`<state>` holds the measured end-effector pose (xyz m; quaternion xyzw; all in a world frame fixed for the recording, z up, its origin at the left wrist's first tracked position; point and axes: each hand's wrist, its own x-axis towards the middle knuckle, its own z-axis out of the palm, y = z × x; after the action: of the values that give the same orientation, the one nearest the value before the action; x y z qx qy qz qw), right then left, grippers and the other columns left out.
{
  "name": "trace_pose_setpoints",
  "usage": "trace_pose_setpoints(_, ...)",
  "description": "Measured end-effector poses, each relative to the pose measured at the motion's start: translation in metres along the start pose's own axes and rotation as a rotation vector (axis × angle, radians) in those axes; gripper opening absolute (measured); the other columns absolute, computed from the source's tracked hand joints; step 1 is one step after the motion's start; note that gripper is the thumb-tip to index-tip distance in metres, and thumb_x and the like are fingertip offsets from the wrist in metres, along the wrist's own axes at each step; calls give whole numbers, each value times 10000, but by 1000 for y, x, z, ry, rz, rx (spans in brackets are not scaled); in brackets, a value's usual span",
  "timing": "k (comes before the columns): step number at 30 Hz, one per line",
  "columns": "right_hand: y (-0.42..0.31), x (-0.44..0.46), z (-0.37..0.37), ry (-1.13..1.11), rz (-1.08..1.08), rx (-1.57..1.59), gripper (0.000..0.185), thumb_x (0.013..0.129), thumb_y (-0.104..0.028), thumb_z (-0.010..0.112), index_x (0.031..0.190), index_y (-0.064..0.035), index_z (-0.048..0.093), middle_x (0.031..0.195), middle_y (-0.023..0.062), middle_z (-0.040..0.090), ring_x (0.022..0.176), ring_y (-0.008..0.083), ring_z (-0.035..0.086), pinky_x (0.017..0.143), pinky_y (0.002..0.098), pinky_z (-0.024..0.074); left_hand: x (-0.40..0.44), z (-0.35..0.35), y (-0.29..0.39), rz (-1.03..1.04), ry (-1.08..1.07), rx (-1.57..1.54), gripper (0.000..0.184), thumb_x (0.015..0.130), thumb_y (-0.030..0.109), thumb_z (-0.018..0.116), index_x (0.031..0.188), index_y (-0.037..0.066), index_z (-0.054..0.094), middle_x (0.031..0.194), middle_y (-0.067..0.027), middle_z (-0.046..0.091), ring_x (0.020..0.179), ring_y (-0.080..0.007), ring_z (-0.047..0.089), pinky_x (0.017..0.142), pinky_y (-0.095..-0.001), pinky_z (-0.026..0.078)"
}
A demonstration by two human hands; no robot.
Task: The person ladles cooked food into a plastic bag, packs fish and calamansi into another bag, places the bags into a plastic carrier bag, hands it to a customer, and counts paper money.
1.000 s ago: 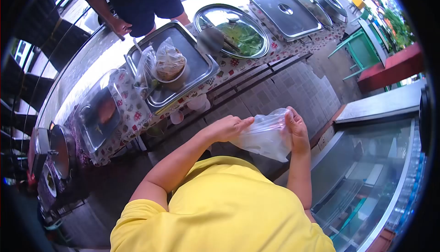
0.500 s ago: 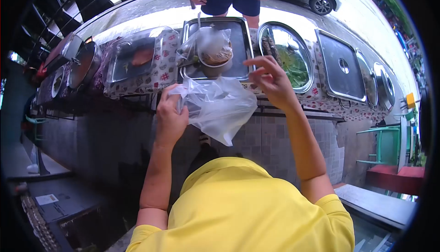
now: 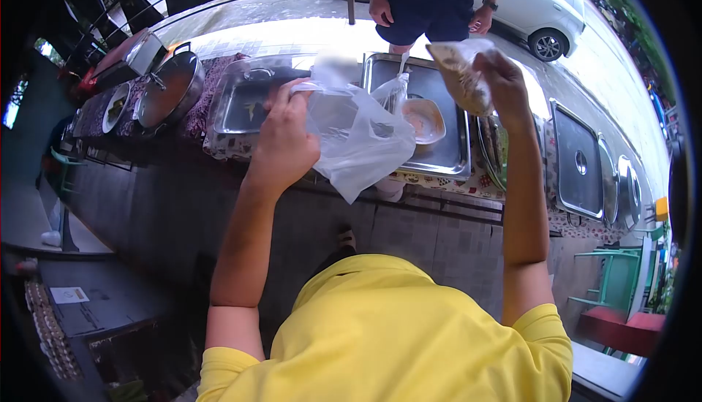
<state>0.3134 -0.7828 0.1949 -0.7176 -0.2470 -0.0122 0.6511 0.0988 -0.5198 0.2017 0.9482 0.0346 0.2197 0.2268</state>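
Observation:
My left hand (image 3: 285, 135) is closed on the edge of a thin white plastic bag (image 3: 358, 139), which hangs partly opened over the table's near edge. To the right, my right hand (image 3: 503, 84) grips a small clear bag of brownish food (image 3: 463, 77), raised above the trays. Between the two, a whitish bowl (image 3: 424, 120) with orange residue sits on a metal tray (image 3: 455, 155). Another clear plastic bag (image 3: 395, 91) lies beside the bowl, partly hidden behind the white bag.
A person (image 3: 431, 0) stands across the table. At left are a large pot (image 3: 172, 91), a plate (image 3: 115, 108) and a covered tray (image 3: 238, 113). Lidded metal trays (image 3: 578, 161) line the right. Green chairs (image 3: 618, 278) stand far right; a white car (image 3: 545, 4) is behind.
My right hand has taken hold of the food bag and lifted it out of the bowl to the right. The view has shifted left, with the white bag still in my left hand.

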Motion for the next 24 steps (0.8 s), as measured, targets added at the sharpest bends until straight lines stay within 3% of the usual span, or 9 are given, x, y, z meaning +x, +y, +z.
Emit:
trace_pose_setpoints(4, -67, -10, 16, 135, -127, 699, 221, 937, -132, 479, 1093, 11, 544, 1014, 125, 612, 932, 217, 614, 814, 319, 508, 43, 22, 10, 13, -187, -314, 615, 614, -6, 535, 1208, -100, 409, 1231, -274, 402, 1164, -418, 411, 1019, -391, 319)
trace_pose_setpoints(7, -72, -21, 59, 148, -202, 891, 236, 931, -148, 498, 1085, 24, 548, 1020, 122, 617, 943, 200, 615, 822, 315, 509, 65, 33, 21, 71, -232, -472, 667, 633, 21, 584, 1271, -47, 404, 1192, -183, 479, 1045, -255, 541, 849, -336, 476)
trace_pose_setpoints(8, -68, -24, 73, 218, -131, 712, 215, 928, -139, 504, 1061, 21, 560, 1012, 106, 621, 915, 183, 616, 804, 306, 504, 69, 26, 30, -146, -395, -763, 663, 641, 12, 594, 1272, -44, 396, 1094, -130, 544, 889, -174, 592, 733, -289, 519)
trace_pose_setpoints(11, -30, -42, 90, 112, -98, 70, 127, 920, -95, 508, 978, -10, 583, 964, 46, 625, 838, 128, 599, 732, 287, 480, 81, 13, 29, -137, -465, -1163, 652, 647, -8, 580, 1268, -49, 385, 994, -88, 588, 765, -135, 605, 655, -247, 523)
trace_pose_setpoints(16, -19, -60, 101, -467, -143, -757, 159, 792, -40, 563, 944, 4, 555, 868, 194, 582, 829, 382, 557, 764, 402, 446, 85, 8, 24, -81, -302, -804, 643, 646, -37, 560, 1265, -59, 391, 1018, -119, 578, 713, -127, 598, 523, -229, 516)
trace_pose_setpoints(19, -32, -51, 100, -687, -9, -887, 152, 781, -54, 574, 920, 9, 572, 861, 183, 593, 861, 370, 566, 784, 412, 442, 75, 17, 23, 36, -127, -594, 543, 627, -4, 585, 1145, -118, 468, 1112, -233, 515, 980, -337, 576, 874, -364, 449)
trace_pose_setpoints(21, -50, -34, 83, -746, -1, -604, 115, 792, -17, 579, 904, -13, 603, 817, 142, 628, 729, 234, 621, 669, 338, 485, 71, 4, 28, 30, -112, -535, 521, 637, -7, 564, 1137, -123, 475, 1122, -241, 513, 1003, -364, 561, 901, -366, 422)
trace_pose_setpoints(23, -40, -9, 64, -403, 117, -154, 149, 789, 16, 573, 919, -40, 618, 785, 98, 632, 641, 150, 593, 603, 291, 479, 68, -11, 33, 6, -111, -457, 502, 646, -9, 543, 1130, -125, 480, 1132, -244, 512, 1020, -381, 549, 912, -365, 410)
trace_pose_setpoints(24, -32, 7, 60, -268, -10, -317, 170, 782, 26, 568, 929, -43, 621, 763, 79, 627, 627, 137, 579, 592, 277, 474, 67, -19, 35, -10, -123, -406, 494, 650, -9, 533, 1127, -125, 482, 1135, -244, 512, 1025, -386, 544, 910, -364, 412)
